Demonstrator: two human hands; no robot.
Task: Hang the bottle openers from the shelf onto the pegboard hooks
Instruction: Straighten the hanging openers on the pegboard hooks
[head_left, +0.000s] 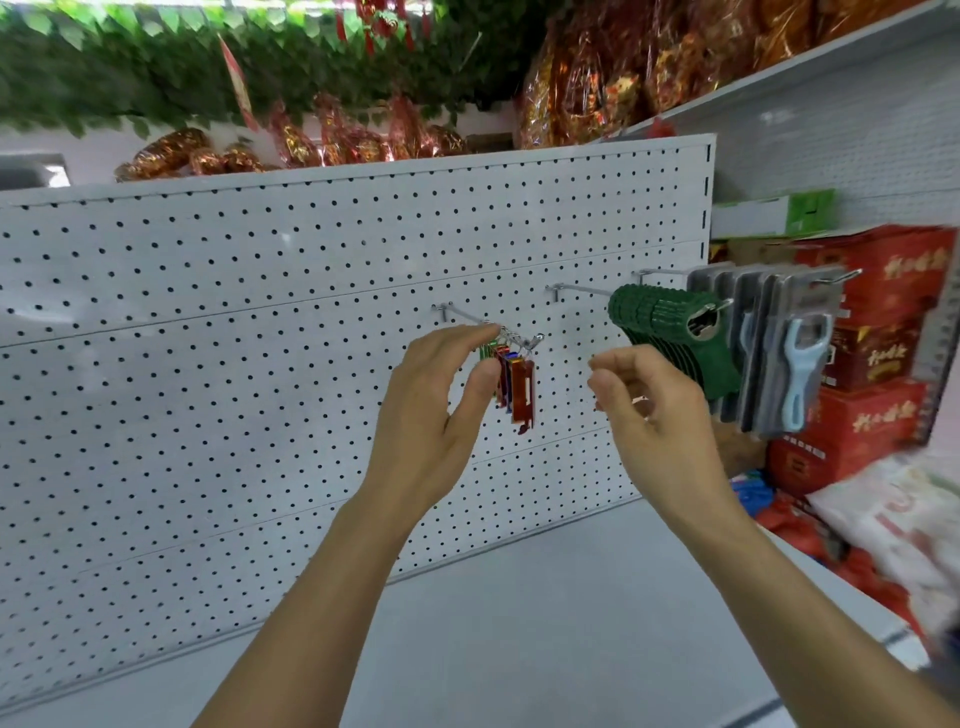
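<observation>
The left hand (439, 410) is raised to the pegboard hook (485, 325), its fingertips at the wire where the key rings sit and its thumb just beside the hanging bottle openers (511, 382). These small flat coloured openers (red, blue and green as far as can be told) hang bunched together near the hook's upturned tip. Whether the fingers pinch a ring or only touch the wire cannot be told; they look curved round that spot, probably to steady or slide a ring along the wire.

The right hand (641, 400) hovers to the right of the bunch, apart from it, fingers loosely curled. A small glint shows against its palm, too small to name, so whether it holds anything is unclear.

Beyond the right hand, a second hook carries a thick stack of green openers (660, 332), and further right hangs a row of carded blue-handled openers (795, 364). These crowd close to that hand's knuckles, so room to move is tighter on that side.

Left of the left hand the pegboard (208, 338) is bare of hooks. Below both forearms lies the grey shelf (519, 623). No loose openers show on it here, so the hanging looks close to done.
</observation>
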